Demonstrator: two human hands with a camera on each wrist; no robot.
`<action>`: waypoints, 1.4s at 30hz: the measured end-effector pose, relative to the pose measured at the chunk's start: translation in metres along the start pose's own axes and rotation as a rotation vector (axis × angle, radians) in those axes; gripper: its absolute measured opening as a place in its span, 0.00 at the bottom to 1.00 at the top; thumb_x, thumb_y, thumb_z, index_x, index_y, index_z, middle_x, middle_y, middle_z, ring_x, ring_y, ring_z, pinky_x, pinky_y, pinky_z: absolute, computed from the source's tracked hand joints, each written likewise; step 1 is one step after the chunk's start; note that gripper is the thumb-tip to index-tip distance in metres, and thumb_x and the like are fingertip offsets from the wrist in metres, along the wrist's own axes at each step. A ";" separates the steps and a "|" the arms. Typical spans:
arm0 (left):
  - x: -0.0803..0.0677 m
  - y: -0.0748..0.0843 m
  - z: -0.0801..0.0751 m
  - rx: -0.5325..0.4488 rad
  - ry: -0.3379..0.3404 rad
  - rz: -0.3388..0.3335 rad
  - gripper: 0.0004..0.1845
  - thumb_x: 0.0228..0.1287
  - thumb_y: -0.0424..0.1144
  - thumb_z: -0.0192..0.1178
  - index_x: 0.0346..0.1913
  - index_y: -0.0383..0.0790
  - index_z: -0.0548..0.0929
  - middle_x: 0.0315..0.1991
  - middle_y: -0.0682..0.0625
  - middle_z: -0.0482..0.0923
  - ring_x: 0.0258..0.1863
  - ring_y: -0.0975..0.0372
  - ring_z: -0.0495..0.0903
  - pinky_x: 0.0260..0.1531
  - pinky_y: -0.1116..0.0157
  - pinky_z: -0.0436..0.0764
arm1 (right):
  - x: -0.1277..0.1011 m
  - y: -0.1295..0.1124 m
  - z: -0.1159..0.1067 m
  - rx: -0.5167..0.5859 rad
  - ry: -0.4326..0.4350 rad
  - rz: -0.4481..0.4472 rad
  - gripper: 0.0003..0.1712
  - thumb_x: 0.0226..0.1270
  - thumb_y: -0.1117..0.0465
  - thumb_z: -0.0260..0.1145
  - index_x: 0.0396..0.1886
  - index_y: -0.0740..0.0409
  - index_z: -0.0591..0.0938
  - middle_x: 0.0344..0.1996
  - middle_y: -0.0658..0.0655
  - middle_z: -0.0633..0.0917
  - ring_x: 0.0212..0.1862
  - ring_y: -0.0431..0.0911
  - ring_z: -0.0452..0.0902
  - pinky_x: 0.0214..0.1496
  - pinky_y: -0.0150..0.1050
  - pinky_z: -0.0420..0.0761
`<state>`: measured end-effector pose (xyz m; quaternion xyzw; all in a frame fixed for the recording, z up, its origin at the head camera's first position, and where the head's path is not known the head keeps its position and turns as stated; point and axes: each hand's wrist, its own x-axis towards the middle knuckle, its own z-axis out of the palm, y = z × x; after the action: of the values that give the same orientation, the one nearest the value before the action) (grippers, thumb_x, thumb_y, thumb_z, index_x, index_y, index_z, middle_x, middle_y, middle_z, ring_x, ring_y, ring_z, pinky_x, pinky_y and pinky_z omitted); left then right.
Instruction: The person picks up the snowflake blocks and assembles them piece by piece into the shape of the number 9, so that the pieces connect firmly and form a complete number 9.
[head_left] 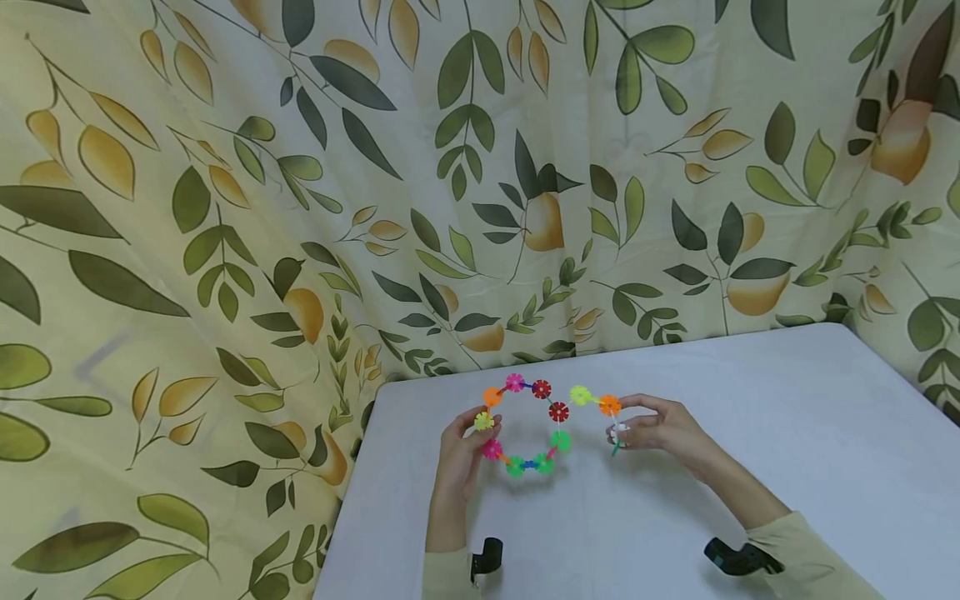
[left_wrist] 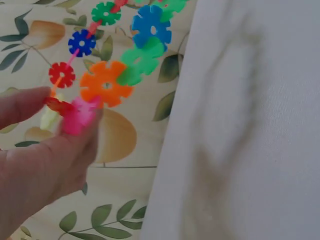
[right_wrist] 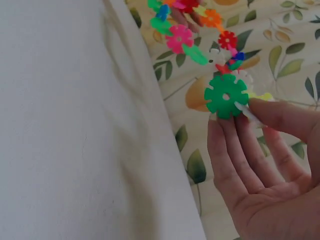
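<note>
Left grip (head_left: 467,450) pinching pink end of snowflake chain (head_left: 534,421) | right grip (head_left: 660,429) pinching green disc end (right_wrist: 226,96) | chain arcs between them, above table (head_left: 787,433)

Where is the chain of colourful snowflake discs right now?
In the head view, the disc chain is held above the white table, between the left hand and right hand.

The snowflake-disc chain (left_wrist: 120,60) runs off the top edge above the left hand (left_wrist: 45,165), whose thumb covers a blurred pink disc (left_wrist: 79,114).
</note>
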<state>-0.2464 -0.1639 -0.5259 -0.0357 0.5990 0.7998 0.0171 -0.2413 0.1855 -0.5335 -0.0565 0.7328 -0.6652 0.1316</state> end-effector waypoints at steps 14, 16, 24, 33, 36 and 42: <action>0.034 -0.015 0.018 -0.290 0.075 0.113 0.13 0.68 0.25 0.67 0.50 0.23 0.79 0.49 0.37 0.79 0.50 0.50 0.88 0.54 0.59 0.84 | -0.005 0.013 -0.005 -0.003 -0.156 -0.050 0.30 0.59 0.66 0.80 0.57 0.70 0.76 0.49 0.68 0.87 0.46 0.56 0.88 0.50 0.39 0.87; 0.039 -0.018 0.023 -0.313 0.099 0.121 0.11 0.67 0.26 0.68 0.48 0.25 0.79 0.48 0.37 0.79 0.49 0.50 0.89 0.52 0.58 0.84 | -0.006 0.014 -0.004 -0.011 -0.156 -0.051 0.28 0.64 0.63 0.78 0.56 0.71 0.76 0.48 0.68 0.88 0.45 0.55 0.89 0.48 0.41 0.88; 0.051 -0.021 0.037 -0.442 0.090 0.085 0.05 0.72 0.23 0.59 0.47 0.27 0.78 0.49 0.37 0.78 0.50 0.46 0.87 0.55 0.50 0.83 | -0.010 0.012 0.000 -0.064 -0.048 0.052 0.31 0.80 0.44 0.62 0.50 0.72 0.84 0.38 0.60 0.91 0.39 0.49 0.87 0.43 0.40 0.88; 0.056 -0.020 0.038 -0.551 -0.093 0.069 0.16 0.68 0.15 0.44 0.44 0.30 0.80 0.68 0.24 0.69 0.60 0.42 0.81 0.64 0.47 0.77 | -0.013 0.016 -0.004 -0.077 -0.090 0.027 0.26 0.82 0.50 0.60 0.47 0.74 0.84 0.41 0.61 0.89 0.43 0.50 0.88 0.51 0.48 0.87; 0.059 -0.020 0.037 -0.479 -0.125 0.063 0.14 0.70 0.16 0.48 0.47 0.29 0.82 0.64 0.28 0.74 0.59 0.45 0.83 0.64 0.50 0.77 | -0.014 0.017 -0.007 -0.063 -0.100 0.014 0.24 0.81 0.53 0.61 0.47 0.75 0.85 0.42 0.61 0.89 0.43 0.51 0.88 0.51 0.50 0.88; 0.067 -0.024 0.039 -0.342 -0.143 0.055 0.09 0.75 0.25 0.58 0.52 0.29 0.83 0.52 0.39 0.82 0.56 0.46 0.84 0.60 0.45 0.79 | -0.015 0.024 -0.011 0.005 -0.131 0.013 0.19 0.78 0.57 0.66 0.49 0.72 0.84 0.47 0.63 0.90 0.43 0.51 0.89 0.51 0.46 0.87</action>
<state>-0.3133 -0.1209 -0.5428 0.0352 0.4524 0.8906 0.0315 -0.2274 0.2026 -0.5550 -0.0951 0.7212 -0.6611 0.1837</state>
